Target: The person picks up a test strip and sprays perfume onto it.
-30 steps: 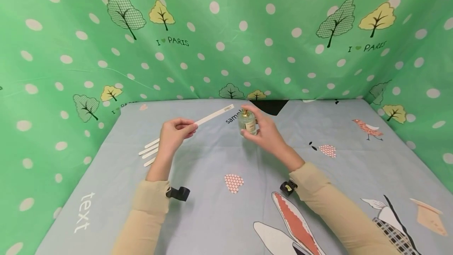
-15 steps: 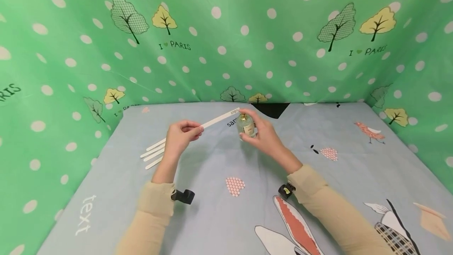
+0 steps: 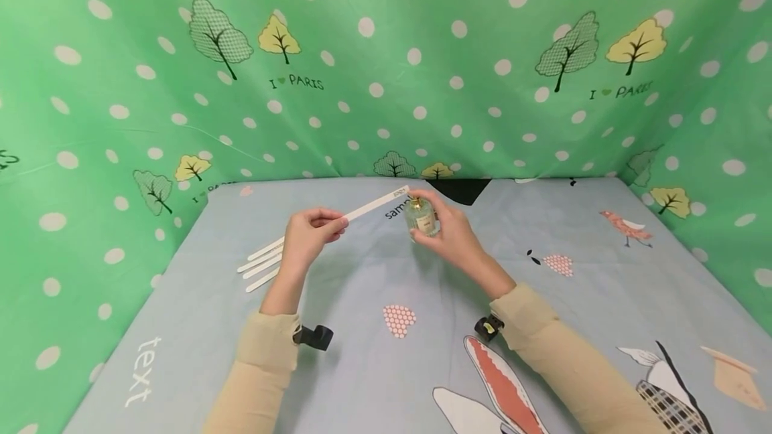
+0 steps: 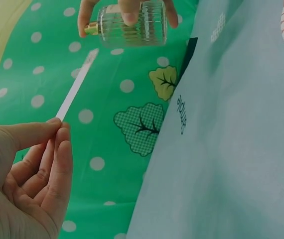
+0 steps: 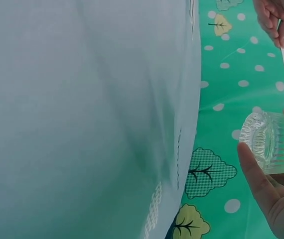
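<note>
My left hand (image 3: pixel 310 233) pinches a white paper perfume test strip (image 3: pixel 376 203) between thumb and fingers, its printed end pointing up to the right. A ribbed clear glass perfume bottle (image 3: pixel 422 222) with a gold spray top is held upright above the table in my right hand (image 3: pixel 457 230). The index finger of that hand lies on the gold spray top (image 4: pixel 91 28); the thumb supports the bottle near its base. In the left wrist view, the strip's tip stands just short of the spray top, apart from it.
Several more white strips (image 3: pixel 262 265) lie fanned on the blue-grey printed cloth (image 3: pixel 350 367), partly hidden behind my left hand and forearm. A green dotted curtain (image 3: pixel 338 32) rises behind the table and along its sides.
My left hand has moved right, bringing the strip's tip close to the bottle's top. My right hand keeps its hold on the bottle, almost still. The head view has tilted slightly.
</note>
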`<state>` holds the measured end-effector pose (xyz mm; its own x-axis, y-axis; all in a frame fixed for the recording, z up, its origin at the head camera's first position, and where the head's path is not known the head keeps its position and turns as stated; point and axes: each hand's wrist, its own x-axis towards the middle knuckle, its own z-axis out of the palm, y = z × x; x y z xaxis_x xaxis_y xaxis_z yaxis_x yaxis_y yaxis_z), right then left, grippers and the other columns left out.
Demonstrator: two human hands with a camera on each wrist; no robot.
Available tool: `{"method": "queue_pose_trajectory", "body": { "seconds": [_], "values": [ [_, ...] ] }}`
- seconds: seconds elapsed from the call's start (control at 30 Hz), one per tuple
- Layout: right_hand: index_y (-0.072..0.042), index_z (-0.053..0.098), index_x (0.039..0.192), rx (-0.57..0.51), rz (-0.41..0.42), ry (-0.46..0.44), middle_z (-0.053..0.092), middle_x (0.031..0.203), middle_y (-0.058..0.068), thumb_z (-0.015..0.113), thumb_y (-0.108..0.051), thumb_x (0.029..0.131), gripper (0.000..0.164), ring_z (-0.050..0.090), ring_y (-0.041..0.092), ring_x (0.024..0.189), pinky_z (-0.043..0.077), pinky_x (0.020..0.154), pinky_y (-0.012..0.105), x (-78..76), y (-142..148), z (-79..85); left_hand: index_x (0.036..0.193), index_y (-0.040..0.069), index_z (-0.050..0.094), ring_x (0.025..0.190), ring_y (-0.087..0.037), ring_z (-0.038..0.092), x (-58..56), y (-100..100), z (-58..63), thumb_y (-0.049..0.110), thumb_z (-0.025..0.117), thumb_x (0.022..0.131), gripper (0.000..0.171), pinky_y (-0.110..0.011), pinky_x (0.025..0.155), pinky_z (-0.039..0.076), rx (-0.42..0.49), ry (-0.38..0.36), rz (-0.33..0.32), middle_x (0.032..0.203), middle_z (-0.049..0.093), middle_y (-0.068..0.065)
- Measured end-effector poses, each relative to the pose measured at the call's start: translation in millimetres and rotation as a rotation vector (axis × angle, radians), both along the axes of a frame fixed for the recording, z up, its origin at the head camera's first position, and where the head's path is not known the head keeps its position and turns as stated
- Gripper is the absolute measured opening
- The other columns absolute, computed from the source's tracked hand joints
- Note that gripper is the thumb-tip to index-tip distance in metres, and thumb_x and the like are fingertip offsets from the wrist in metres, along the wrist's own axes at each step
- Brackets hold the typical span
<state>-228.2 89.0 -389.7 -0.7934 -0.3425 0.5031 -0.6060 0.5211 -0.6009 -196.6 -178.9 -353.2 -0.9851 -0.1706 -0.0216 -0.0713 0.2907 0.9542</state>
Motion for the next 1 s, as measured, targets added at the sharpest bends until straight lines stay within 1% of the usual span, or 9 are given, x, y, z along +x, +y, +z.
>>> {"method": "queue_pose_trajectory", "body": {
  "seconds": [0.17,0.3,0.37,0.5,0.67,0.8,0.9,1.0],
  "values": [
    [-0.024,0.044,0.145,0.014,-0.029,0.029,0.068,0.12,0.013,0.078,-0.013,0.083,0.071,0.063,0.023,0.079,0.051,0.055,0.028,3.9,3,-2.2,0.107,-0.004,0.072,0.075,-0.007,0.071,0.2,-2,-2.2,0.016,0.076,0.089,0.027,-0.023,0.074,0.061,-0.001,-0.007,0.003,0.091,0.076,-0.011],
    [-0.023,0.043,0.146,0.02,-0.027,0.034,0.066,0.124,0.014,0.078,-0.014,0.085,0.071,0.063,0.024,0.081,0.051,0.056,0.029,5.4,5,-2.9,0.107,-0.003,0.072,0.079,-0.012,0.073,0.5,-6,-3.1,0.017,0.076,0.089,0.027,-0.023,0.075,0.061,0.001,-0.018,0.019,0.093,0.076,-0.013],
    [-0.024,0.042,0.147,0.016,-0.025,0.029,0.066,0.123,0.014,0.077,-0.013,0.085,0.072,0.064,0.025,0.082,0.051,0.054,0.028,5.7,6,-2.5,0.108,-0.003,0.071,0.078,-0.011,0.072,-0.1,-9,-2.6,0.018,0.075,0.09,0.028,-0.023,0.075,0.061,-0.002,-0.019,0.022,0.091,0.076,-0.01],
    [-0.024,0.041,0.147,0.001,-0.024,0.032,0.065,0.122,0.016,0.077,-0.012,0.086,0.072,0.067,0.029,0.088,0.051,0.05,0.026,5.8,10,0.5,0.109,-0.004,0.071,0.073,-0.004,0.07,-2.8,-16,1.3,0.018,0.075,0.09,0.03,-0.024,0.076,0.061,-0.012,-0.005,0.025,0.084,0.075,-0.002],
    [-0.026,0.04,0.147,-0.008,-0.028,0.009,0.064,0.124,0.016,0.076,-0.012,0.086,0.072,0.067,0.031,0.095,0.051,0.048,0.025,5.2,14,5.1,0.111,-0.006,0.07,0.071,-0.001,0.068,-7.8,-26,8.4,0.017,0.074,0.09,0.031,-0.02,0.074,0.06,-0.01,0.009,0.034,0.079,0.072,0.005],
    [-0.026,0.04,0.147,-0.021,-0.032,-0.014,0.063,0.124,0.016,0.077,-0.011,0.086,0.073,0.067,0.031,0.095,0.051,0.048,0.024,6.5,16,7.2,0.111,-0.007,0.069,0.072,-0.002,0.069,-10.5,-34,13.1,0.017,0.075,0.09,0.033,-0.017,0.071,0.059,-0.024,0.013,0.051,0.076,0.07,0.009],
    [-0.024,0.041,0.147,-0.033,-0.03,-0.011,0.063,0.124,0.016,0.077,-0.011,0.086,0.073,0.066,0.031,0.094,0.051,0.048,0.023,8.4,18,7.2,0.112,-0.007,0.069,0.073,-0.003,0.07,-11.1,-41,15.7,0.018,0.075,0.09,0.034,-0.017,0.071,0.059,-0.034,0.012,0.063,0.073,0.069,0.012],
    [-0.023,0.041,0.147,-0.037,-0.028,-0.003,0.063,0.123,0.017,0.078,-0.01,0.085,0.073,0.066,0.031,0.093,0.05,0.048,0.022,11.1,19,6.0,0.113,-0.008,0.068,0.072,-0.001,0.07,-10.7,-49,17.2,0.019,0.075,0.09,0.036,-0.017,0.071,0.06,-0.033,0.003,0.072,0.071,0.067,0.015]
  ]
}}
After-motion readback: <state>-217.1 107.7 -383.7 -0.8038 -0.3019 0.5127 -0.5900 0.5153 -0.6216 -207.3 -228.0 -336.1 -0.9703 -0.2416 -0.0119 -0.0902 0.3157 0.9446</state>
